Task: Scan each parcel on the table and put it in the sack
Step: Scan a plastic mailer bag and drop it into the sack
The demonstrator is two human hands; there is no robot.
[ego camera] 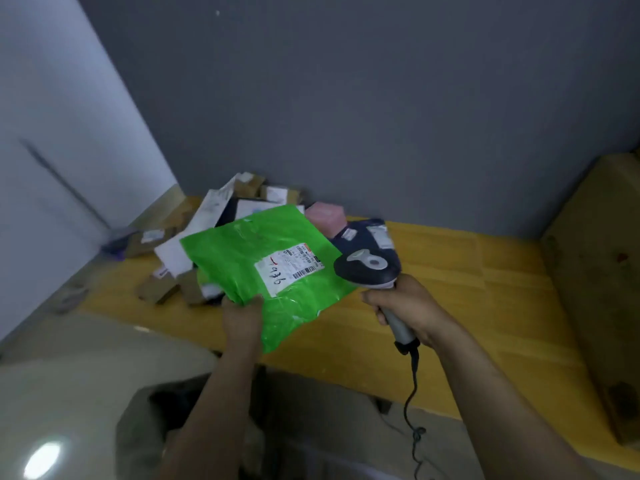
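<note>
Grey wall behind yellow table (pixel 450 271). Pile of parcels (pixel 221 216) at table's far left corner. Left hand (pixel 242 317) pinches near edge of green bag (pixel 249 258), held above table, label up. Right hand (pixel 405 306) wrapped round scanner (pixel 370 268) handle, head beside bag's right edge. Sack (pixel 145 420) below table edge.

Two arms are showing, and both are bare. The left arm (pixel 207 410) is showing bare skin all the way from the bottom edge to the left hand (pixel 242 315). The right arm (pixel 502 410) is looking the same, bare right up to the right hand (pixel 405 306). Everything is looking a bit blurry, so small marks on the fingers are too hard to tell.
</note>
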